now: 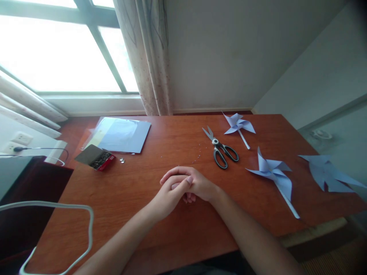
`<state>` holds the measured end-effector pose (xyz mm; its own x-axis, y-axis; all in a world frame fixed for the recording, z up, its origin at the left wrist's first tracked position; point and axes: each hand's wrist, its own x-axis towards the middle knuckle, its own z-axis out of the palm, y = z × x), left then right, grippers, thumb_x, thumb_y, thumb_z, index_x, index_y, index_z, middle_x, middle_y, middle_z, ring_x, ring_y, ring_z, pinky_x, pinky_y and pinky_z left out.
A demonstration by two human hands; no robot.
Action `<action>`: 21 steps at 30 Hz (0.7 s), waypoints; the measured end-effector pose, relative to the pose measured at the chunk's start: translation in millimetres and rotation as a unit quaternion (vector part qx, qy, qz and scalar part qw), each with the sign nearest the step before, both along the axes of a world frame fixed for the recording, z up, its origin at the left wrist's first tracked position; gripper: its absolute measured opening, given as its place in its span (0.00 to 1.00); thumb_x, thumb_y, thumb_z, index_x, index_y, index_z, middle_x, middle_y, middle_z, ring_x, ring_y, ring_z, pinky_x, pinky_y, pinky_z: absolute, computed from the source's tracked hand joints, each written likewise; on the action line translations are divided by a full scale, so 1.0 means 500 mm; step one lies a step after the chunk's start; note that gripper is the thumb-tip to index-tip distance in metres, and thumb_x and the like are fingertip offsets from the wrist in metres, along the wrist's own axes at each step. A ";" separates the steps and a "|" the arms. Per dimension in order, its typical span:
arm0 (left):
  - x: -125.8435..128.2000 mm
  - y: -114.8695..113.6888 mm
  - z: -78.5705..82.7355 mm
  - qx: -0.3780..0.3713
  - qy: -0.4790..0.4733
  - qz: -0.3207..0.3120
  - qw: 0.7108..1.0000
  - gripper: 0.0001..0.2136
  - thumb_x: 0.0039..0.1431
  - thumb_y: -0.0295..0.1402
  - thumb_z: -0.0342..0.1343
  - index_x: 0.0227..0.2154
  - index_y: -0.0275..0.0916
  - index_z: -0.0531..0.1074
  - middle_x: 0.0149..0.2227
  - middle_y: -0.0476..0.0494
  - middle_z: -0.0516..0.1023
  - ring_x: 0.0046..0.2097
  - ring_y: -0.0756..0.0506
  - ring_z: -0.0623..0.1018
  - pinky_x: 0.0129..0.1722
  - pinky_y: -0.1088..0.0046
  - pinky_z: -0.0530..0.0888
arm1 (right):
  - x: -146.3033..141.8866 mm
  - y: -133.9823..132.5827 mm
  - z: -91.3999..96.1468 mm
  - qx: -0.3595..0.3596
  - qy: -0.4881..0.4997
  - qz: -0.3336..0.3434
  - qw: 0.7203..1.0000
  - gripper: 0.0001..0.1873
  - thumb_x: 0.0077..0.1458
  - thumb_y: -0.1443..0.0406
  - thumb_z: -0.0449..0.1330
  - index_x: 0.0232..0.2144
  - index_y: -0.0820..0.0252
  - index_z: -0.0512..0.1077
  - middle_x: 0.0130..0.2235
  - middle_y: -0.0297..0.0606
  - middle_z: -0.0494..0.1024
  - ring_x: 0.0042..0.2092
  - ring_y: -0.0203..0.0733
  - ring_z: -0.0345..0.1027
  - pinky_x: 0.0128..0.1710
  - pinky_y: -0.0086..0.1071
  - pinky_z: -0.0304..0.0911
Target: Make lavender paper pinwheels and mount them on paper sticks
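My left hand (166,194) and my right hand (195,183) rest clasped together on the middle of a reddish-brown wooden table (143,214). The right hand lies over the left, fingers curled round each other, and nothing shows inside them. Black-handled scissors (220,149) lie just beyond and to the right of my hands. Further right lie a blue paper pinwheel on a white stick (275,175), a smaller pinwheel (238,125) near the back edge, and a flat blue paper shape (327,173) at the table's right edge.
A stack of blue and pale sheets in a clear sleeve (120,133) lies at the back left. An open small red box of pins (97,157) sits beside it with loose pins (122,160) nearby. A curtain (149,57) and window stand behind; a white cable (71,225) loops at the left.
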<state>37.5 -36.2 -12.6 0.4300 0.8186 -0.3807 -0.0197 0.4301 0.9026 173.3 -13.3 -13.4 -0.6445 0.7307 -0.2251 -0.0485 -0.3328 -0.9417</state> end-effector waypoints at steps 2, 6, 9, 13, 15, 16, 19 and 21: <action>0.000 0.000 0.000 -0.001 0.000 0.001 1.000 0.25 0.57 0.55 0.57 0.23 0.34 0.75 0.20 0.44 0.76 0.24 0.48 0.75 0.27 0.72 0.73 | 0.000 0.000 0.001 -0.005 0.001 -0.001 1.000 0.15 0.56 0.63 0.62 0.46 0.59 0.77 0.32 0.32 0.78 0.17 0.25 0.62 0.12 0.17 0.59; -0.001 -0.001 -0.001 0.002 -0.006 -0.001 1.000 0.25 0.57 0.56 0.58 0.23 0.34 0.75 0.20 0.44 0.76 0.24 0.48 0.75 0.27 0.73 0.73 | -0.001 0.000 0.003 -0.008 0.005 -0.001 1.000 0.15 0.56 0.63 0.62 0.46 0.59 0.77 0.34 0.32 0.79 0.17 0.25 0.63 0.12 0.17 0.59; -0.001 -0.001 -0.002 0.000 -0.006 -0.001 1.000 0.26 0.57 0.56 0.57 0.23 0.34 0.75 0.20 0.44 0.76 0.24 0.48 0.75 0.27 0.73 0.73 | -0.002 0.000 0.003 -0.008 0.005 0.000 1.000 0.15 0.56 0.63 0.62 0.46 0.59 0.77 0.33 0.32 0.79 0.17 0.25 0.62 0.12 0.17 0.59; -0.001 -0.002 -0.001 -0.002 -0.005 -0.001 1.000 0.25 0.57 0.56 0.57 0.24 0.34 0.75 0.20 0.44 0.76 0.24 0.48 0.75 0.28 0.72 0.73 | -0.001 0.000 0.000 -0.004 0.010 0.002 1.000 0.16 0.56 0.63 0.62 0.47 0.59 0.77 0.33 0.32 0.78 0.17 0.25 0.63 0.12 0.17 0.59; -0.002 -0.001 0.000 -0.003 -0.003 -0.002 1.000 0.25 0.57 0.55 0.57 0.24 0.34 0.75 0.20 0.44 0.76 0.24 0.48 0.75 0.28 0.72 0.73 | 0.000 0.000 -0.001 -0.008 0.011 0.003 1.000 0.15 0.56 0.63 0.62 0.47 0.59 0.77 0.32 0.32 0.78 0.17 0.25 0.62 0.12 0.17 0.59; -0.002 -0.001 0.001 -0.003 -0.002 -0.002 1.000 0.25 0.58 0.55 0.57 0.24 0.34 0.75 0.20 0.44 0.76 0.24 0.48 0.75 0.28 0.72 0.73 | 0.000 0.000 -0.001 -0.011 0.009 0.004 1.000 0.15 0.56 0.63 0.62 0.46 0.59 0.77 0.32 0.32 0.78 0.17 0.25 0.62 0.12 0.17 0.59; -0.002 0.001 0.003 -0.002 0.000 -0.004 1.000 0.25 0.58 0.55 0.57 0.23 0.34 0.74 0.20 0.44 0.76 0.25 0.48 0.75 0.28 0.72 0.73 | 0.000 0.000 0.000 -0.015 0.007 0.005 1.000 0.15 0.56 0.64 0.61 0.46 0.59 0.77 0.32 0.31 0.78 0.17 0.25 0.62 0.12 0.17 0.58; -0.001 0.001 0.004 -0.002 0.000 -0.004 1.000 0.26 0.57 0.56 0.57 0.23 0.34 0.74 0.20 0.44 0.76 0.25 0.48 0.75 0.28 0.72 0.73 | 0.000 0.000 0.001 -0.015 0.007 0.005 1.000 0.15 0.56 0.64 0.61 0.47 0.59 0.77 0.31 0.31 0.77 0.17 0.25 0.62 0.13 0.17 0.58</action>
<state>36.8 -35.7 -10.8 0.4359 0.8136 -0.3847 -0.0164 0.4346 0.9005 173.5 -13.4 -12.7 -0.6550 0.7171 -0.2382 -0.0573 -0.3614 -0.9306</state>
